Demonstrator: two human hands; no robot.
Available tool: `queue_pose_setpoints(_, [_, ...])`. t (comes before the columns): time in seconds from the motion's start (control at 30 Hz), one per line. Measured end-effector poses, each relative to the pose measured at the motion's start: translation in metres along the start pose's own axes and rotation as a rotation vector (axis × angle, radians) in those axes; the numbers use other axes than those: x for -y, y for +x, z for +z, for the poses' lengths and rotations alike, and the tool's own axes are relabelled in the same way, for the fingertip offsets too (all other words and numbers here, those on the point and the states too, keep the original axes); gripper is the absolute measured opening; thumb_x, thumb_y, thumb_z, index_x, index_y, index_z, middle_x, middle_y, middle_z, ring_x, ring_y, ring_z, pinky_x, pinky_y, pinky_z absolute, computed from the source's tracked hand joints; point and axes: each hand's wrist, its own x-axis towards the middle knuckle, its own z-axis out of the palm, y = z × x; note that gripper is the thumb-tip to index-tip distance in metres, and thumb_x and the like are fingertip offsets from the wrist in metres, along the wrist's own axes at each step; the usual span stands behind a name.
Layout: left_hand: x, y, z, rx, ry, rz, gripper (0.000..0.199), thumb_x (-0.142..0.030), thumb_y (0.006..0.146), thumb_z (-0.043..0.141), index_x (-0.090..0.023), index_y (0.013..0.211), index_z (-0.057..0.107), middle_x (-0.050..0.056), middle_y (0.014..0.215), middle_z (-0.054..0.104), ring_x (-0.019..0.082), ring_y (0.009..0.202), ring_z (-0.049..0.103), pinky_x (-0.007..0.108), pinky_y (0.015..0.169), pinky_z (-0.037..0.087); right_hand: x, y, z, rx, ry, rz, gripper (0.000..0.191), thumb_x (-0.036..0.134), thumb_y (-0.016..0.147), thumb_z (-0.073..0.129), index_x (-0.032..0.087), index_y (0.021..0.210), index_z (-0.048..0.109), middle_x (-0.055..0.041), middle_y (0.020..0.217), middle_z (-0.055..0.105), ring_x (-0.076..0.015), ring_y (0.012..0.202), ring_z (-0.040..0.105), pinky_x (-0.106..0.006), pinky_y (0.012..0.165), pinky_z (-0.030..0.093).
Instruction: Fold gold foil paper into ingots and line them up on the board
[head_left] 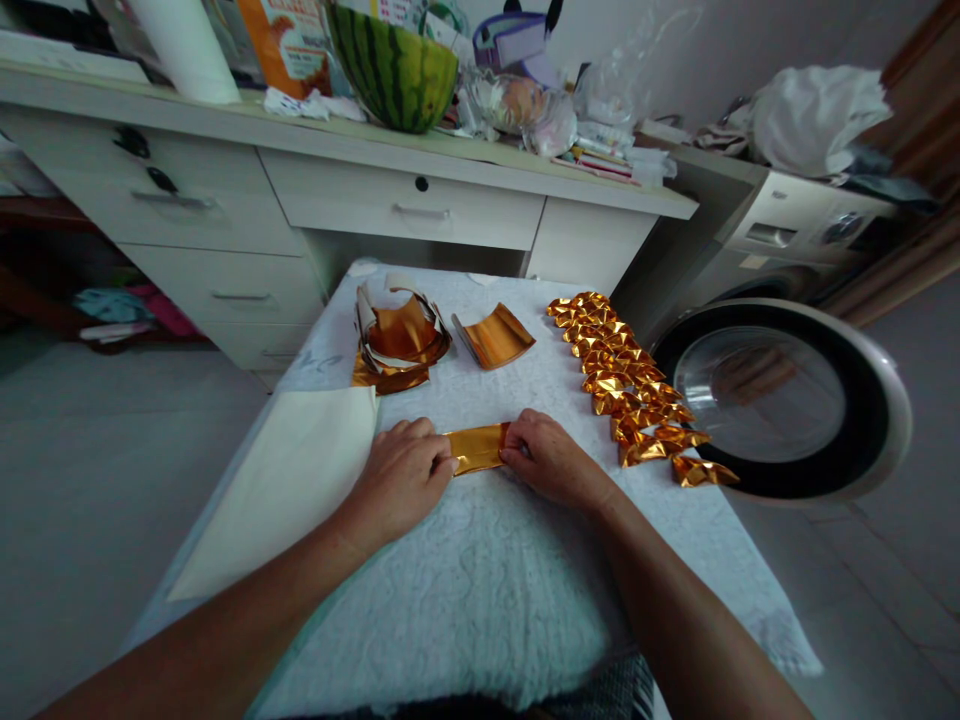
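A strip of folded gold foil paper (pixel 478 449) lies across the cloth-covered table between my hands. My left hand (pixel 409 470) is closed on its left end, thumb and fingers pinching it. The right end is gripped by my right hand (pixel 547 455), its fingers curled over the edge. Beyond them sits a curled stack of gold foil sheets (pixel 401 335), and to its right a single curved gold sheet (pixel 498 336). On the right side of the table stand rows of folded gold foil pieces (pixel 622 375), with one piece (pixel 703 471) at the near end.
A pale paper sheet (pixel 277 480) lies under my left forearm. Behind the table is a white desk (pixel 360 190) with drawers, holding a cut watermelon (pixel 397 70) and plastic bags. At right, a washing machine's round door (pixel 780 395) hangs open close to the table edge.
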Motion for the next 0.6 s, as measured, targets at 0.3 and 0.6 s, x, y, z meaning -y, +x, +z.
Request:
queue_pose_setpoints(0.3, [-0.0031, -0.0004, 0.0006, 0.019, 0.069, -0.002, 0.026, -0.028, 0.091, 0.044, -0.020, 0.077, 0.064, 0.004, 0.087, 0.058, 0.023, 0.089, 0.053, 0.034, 0.074, 0.036, 0.0013, -0.0003, -0.0011, 0.006, -0.024, 0.010, 0.013, 0.013, 0.082, 0.058, 0.016, 0.070, 0.056, -0.0035, 0.080, 0.056, -0.0148, 0.077, 0.050, -0.026, 0.072, 0.036])
queue_pose_setpoints(0.6, [-0.0048, 0.0000, -0.0005, 0.022, 0.088, -0.005, 0.024, -0.027, 0.091, 0.045, -0.021, 0.076, 0.063, 0.004, 0.087, 0.057, 0.023, 0.089, 0.052, 0.034, 0.073, 0.034, 0.0006, 0.0001, 0.0002, 0.003, -0.031, 0.002, 0.013, 0.013, 0.082, 0.058, 0.016, 0.070, 0.056, -0.0028, 0.080, 0.056, -0.0144, 0.077, 0.050, -0.025, 0.072, 0.036])
